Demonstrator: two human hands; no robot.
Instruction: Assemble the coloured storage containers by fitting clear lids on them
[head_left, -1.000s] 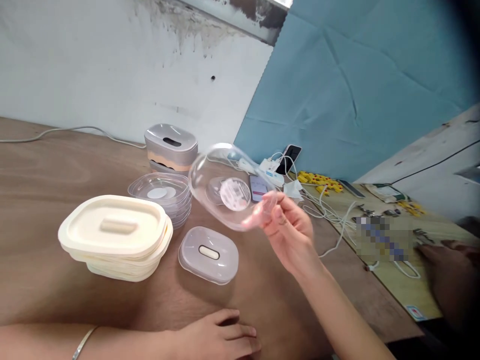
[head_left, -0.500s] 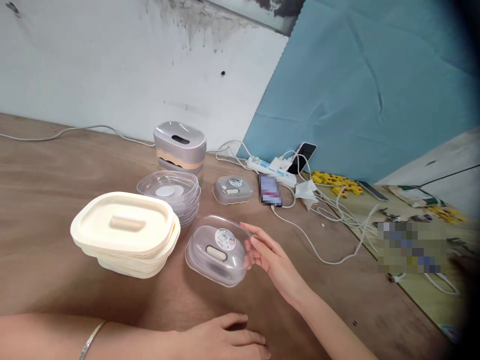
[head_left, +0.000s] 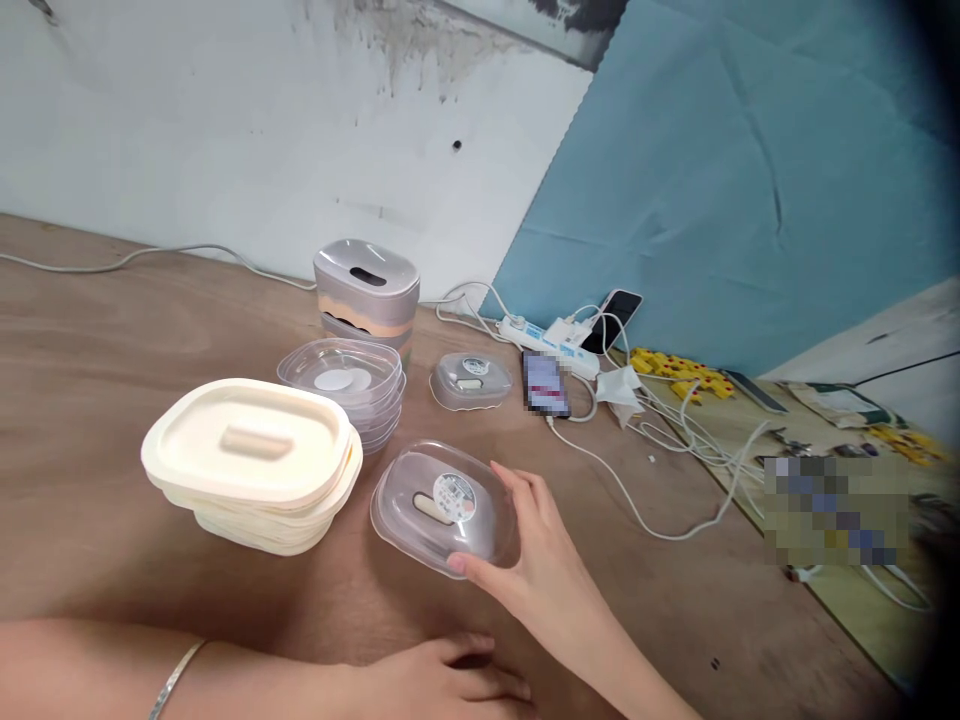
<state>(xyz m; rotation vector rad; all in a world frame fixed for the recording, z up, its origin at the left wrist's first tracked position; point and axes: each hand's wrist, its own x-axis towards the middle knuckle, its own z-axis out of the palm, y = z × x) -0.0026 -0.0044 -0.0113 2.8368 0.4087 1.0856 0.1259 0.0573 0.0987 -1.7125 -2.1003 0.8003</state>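
Observation:
My right hand (head_left: 544, 560) spans the near right end of a clear plastic lid (head_left: 487, 500), its thumb on the front edge and its fingers along the far side. Under the lid shows a grey oval piece (head_left: 409, 490) with a pale slot and a round printed sticker. My left hand (head_left: 442, 680) lies on the tabletop in front of it, fingers stretched and holding nothing. Left of the lid stands a stack of cream plastic containers (head_left: 251, 450). Behind them is a pile of clear lids (head_left: 341, 375).
A similar clear-covered grey piece (head_left: 471, 381) sits farther back. Grey banded containers (head_left: 366, 290) are stacked near the wall. To the right lie a phone (head_left: 546, 383), a power strip (head_left: 551, 345), tangled white cables (head_left: 679, 440) and yellow pieces (head_left: 679, 372).
My right hand has shifted from the lid's far right edge to a wider grip, thumb brought round to the front. The lid has turned slightly. My left hand stays on the table.

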